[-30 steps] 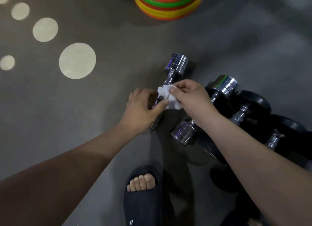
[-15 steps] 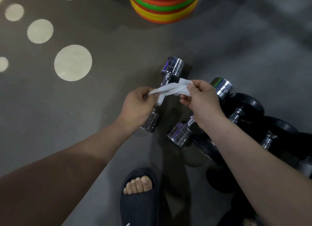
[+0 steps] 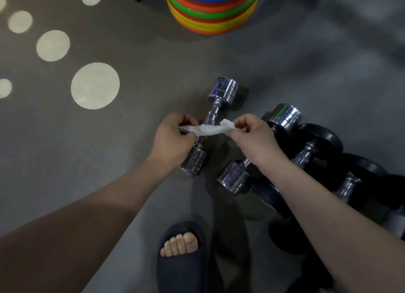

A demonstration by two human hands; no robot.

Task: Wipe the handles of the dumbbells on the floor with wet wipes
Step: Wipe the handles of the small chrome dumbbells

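Note:
A white wet wipe (image 3: 209, 129) is stretched between my two hands, just above the floor. My left hand (image 3: 173, 138) pinches its left end and my right hand (image 3: 254, 137) pinches its right end. Under the wipe lies a chrome dumbbell (image 3: 222, 92), its handle running from far right to near left; its near head shows below my left hand. A second chrome dumbbell (image 3: 282, 117) lies to the right, its handle hidden by my right wrist.
Black dumbbells (image 3: 317, 139) with chrome handles lie in a row at the right. A stack of coloured weight plates (image 3: 210, 12) stands at the top. My foot in a dark slipper (image 3: 180, 260) is at the bottom. Pale round spots (image 3: 95, 85) mark the grey floor.
The wipe was bunched on the dumbbell handle under both hands. My hands have drawn apart and pulled it out into a strip above the handle.

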